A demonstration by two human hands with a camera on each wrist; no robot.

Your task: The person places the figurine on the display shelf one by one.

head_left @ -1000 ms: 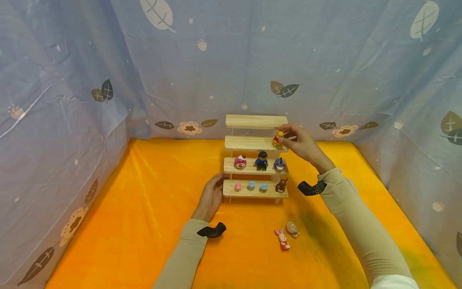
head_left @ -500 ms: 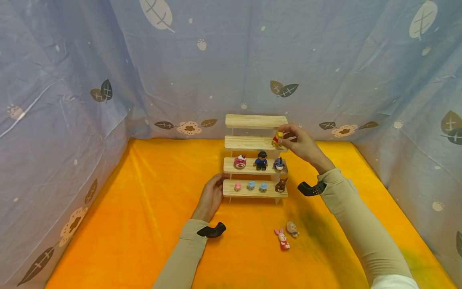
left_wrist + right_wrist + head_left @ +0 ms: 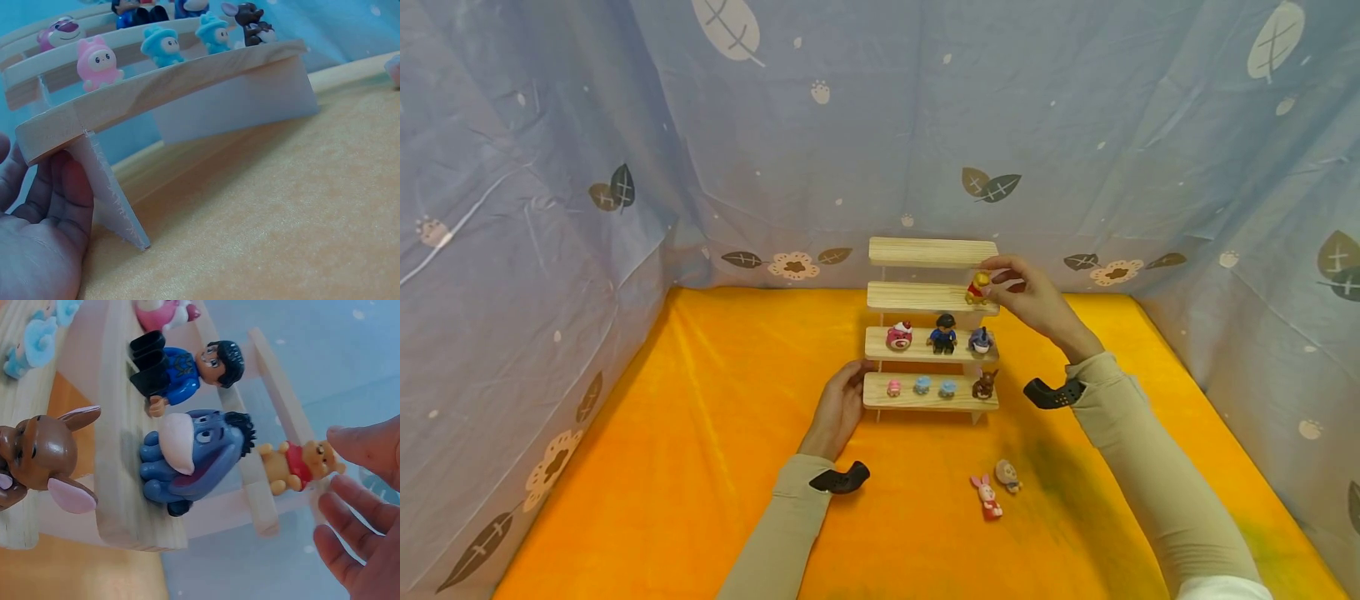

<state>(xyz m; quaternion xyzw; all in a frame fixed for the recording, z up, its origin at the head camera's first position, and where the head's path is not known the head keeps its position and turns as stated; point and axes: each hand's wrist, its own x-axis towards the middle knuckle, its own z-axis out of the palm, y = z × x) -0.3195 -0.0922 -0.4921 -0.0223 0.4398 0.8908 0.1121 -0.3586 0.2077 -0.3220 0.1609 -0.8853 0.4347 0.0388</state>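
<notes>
A tiered wooden display stand [image 3: 932, 296] holds small toy figures. On its second tier from the top, at the right end, sits a yellow bear figure [image 3: 977, 288] in a red shirt. My right hand [image 3: 1033, 304] is beside this bear, thumb and fingertips spread about its head in the right wrist view; whether they touch it is hard to tell. My left hand [image 3: 837, 410] holds the stand at the left end of the bottom tier. In the left wrist view its curled fingers [image 3: 70, 187] lie under the board against the white leg [image 3: 112, 194].
A pink-eared figure [image 3: 987, 497] and a pale round-headed figure [image 3: 1008, 476] lie on the orange cloth [image 3: 737, 500] in front. A donkey [image 3: 194, 456] and a capped man [image 3: 187, 372] sit below the bear. A brown figure [image 3: 984, 384] ends the bottom tier. Patterned curtain stands behind.
My right hand has shifted slightly right, and more of the bear shows past the thumb. The bear stays at about the same spot. My left hand has not moved.
</notes>
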